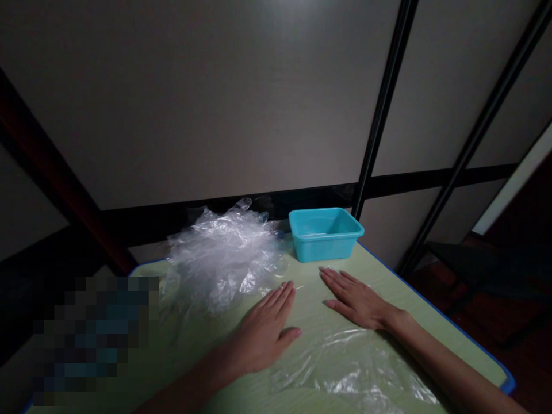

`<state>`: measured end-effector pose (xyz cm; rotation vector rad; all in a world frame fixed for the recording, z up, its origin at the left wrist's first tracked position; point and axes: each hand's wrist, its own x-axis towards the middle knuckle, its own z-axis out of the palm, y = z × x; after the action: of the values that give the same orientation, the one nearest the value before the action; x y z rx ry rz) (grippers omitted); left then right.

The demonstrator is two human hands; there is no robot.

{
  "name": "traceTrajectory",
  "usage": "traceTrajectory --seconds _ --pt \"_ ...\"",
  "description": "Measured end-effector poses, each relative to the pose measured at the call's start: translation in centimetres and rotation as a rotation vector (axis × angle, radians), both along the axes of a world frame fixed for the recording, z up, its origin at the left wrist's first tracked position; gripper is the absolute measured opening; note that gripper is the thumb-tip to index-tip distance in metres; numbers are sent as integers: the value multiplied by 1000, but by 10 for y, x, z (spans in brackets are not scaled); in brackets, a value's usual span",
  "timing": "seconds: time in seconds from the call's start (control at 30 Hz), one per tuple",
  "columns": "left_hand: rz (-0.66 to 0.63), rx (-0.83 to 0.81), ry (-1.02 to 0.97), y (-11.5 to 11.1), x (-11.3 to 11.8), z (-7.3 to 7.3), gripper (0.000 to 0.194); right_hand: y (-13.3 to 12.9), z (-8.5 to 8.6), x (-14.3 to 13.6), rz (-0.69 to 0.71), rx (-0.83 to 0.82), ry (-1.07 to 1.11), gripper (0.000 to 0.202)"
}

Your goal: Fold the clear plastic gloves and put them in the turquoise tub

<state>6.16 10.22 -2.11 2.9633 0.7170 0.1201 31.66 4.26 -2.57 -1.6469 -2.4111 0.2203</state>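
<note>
My desk (310, 306) is pale green with a blue rim (509, 384); I see a turquoise tub (325, 249) at one o'clock, colourless plastic gloves (226, 247) at eleven.

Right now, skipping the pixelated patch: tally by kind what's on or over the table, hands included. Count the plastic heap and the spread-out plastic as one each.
Left hand and right hand: 2
Turquoise tub: 1
Clear plastic heap: 1
Spread-out clear plastic: 1
Total: 5

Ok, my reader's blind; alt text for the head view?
Bare left hand and right hand, palms down, by thin clear plastic film on a pale green table; beyond, a crumpled clear plastic heap and a rectangular turquoise tub.
</note>
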Motion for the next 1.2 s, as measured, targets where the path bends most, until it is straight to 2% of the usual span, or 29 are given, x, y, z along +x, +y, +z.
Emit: traceTrajectory --seconds 0.13,0.33,0.5,0.57,0.73,0.9,1.07,1.2 --pt "24 7 -29 1 -11 -1 62 0 2 3 -8 -12 -8 64" --pt "106 -5 -52 9 -9 -1 65 3 4 13 2 -47 -34 64" --pt "264 -7 -203 27 -10 -7 51 4 6 13 2 -58 -10 64" --pt "287 9 -299 30 -11 -8 42 4 8 13 1 -60 -3 63" --pt "179 116 -517 27 -11 -4 25 2 11 15 -16 -36 8 62" --pt "128 136 -600 22 -12 0 20 -1 14 17 -45 -7 0 61" --pt "116 102 -701 14 -14 5 18 -2 17 13 -37 -4 0 60" --pt "72 -42 -728 -2 4 14 23 -1 17 10 -25 -23 29 59"
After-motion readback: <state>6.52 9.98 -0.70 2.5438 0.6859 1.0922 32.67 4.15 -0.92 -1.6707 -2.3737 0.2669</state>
